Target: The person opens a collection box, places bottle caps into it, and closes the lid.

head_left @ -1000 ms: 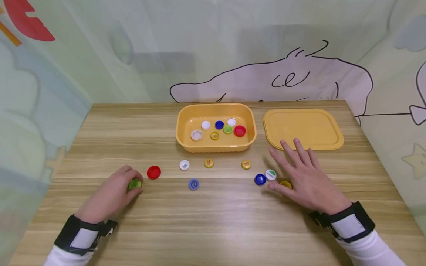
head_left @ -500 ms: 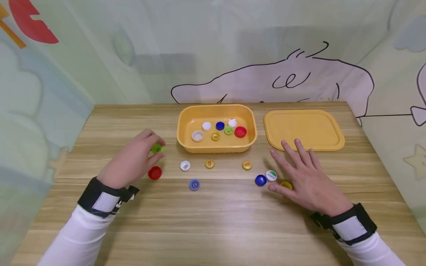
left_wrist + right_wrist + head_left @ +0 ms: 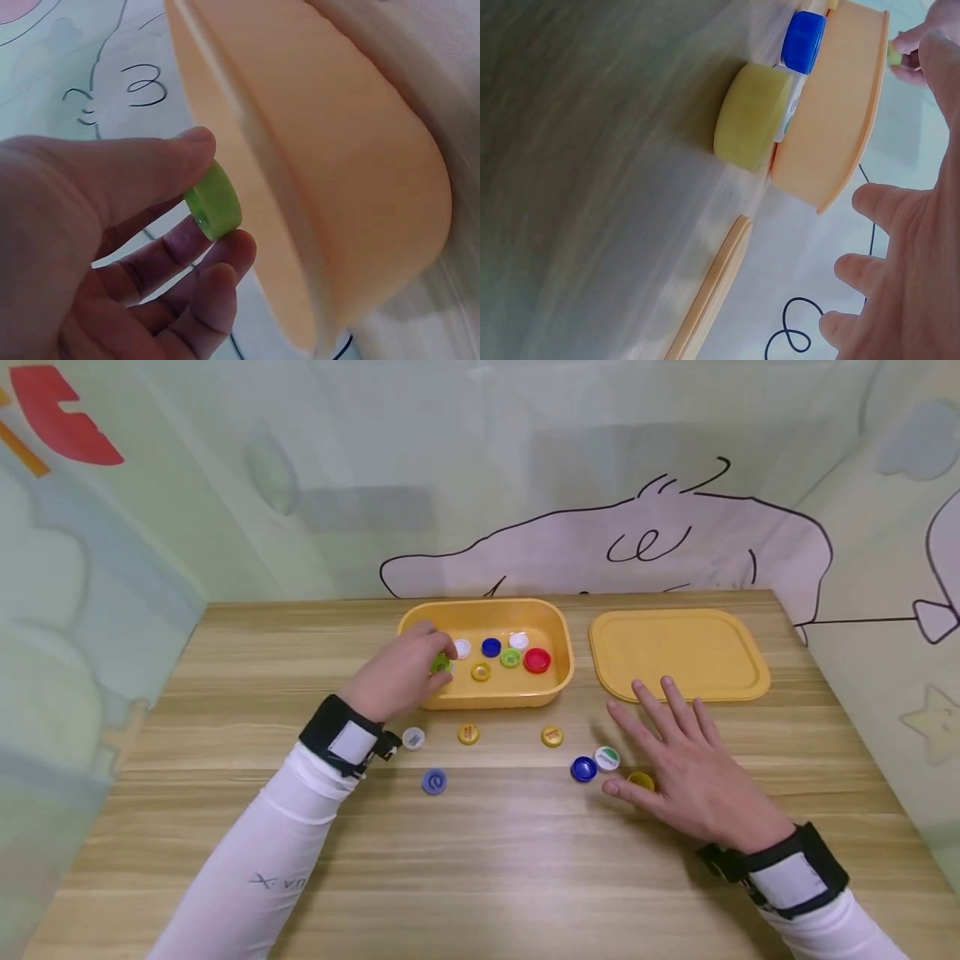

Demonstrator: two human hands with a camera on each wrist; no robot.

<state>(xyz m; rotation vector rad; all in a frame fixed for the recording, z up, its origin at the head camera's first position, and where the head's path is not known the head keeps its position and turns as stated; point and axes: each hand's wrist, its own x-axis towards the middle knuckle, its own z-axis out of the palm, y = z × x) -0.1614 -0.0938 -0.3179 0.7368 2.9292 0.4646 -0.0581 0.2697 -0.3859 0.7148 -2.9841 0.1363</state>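
Note:
My left hand (image 3: 399, 672) pinches a green bottle cap (image 3: 215, 202) between thumb and fingertips. It is over the left rim of a yellow plastic box (image 3: 498, 700), beside the box wall in the left wrist view. Inside the box lie several caps, among them a red cap (image 3: 537, 661), a dark blue cap (image 3: 491, 647) and another green cap (image 3: 510, 658). My right hand (image 3: 697, 772) spreads its fingers over the table, holding nothing. Near its thumb are a yellow cap (image 3: 641, 780), partly covered in the head view, a white-and-green cap (image 3: 607, 758) and a blue cap (image 3: 583, 769).
A yellow lid (image 3: 678, 652) lies flat right of the box. In front of the box are two yellow caps, one (image 3: 468, 734) left and one (image 3: 552, 737) right, a white cap (image 3: 413, 738) and a light blue cap (image 3: 434, 781). A printed curtain (image 3: 480, 468) stands behind the table.
My left hand has carried the green cap from the table's left side up and right to the box. The left wrist now covers where the loose red cap lay. My right hand stays put.

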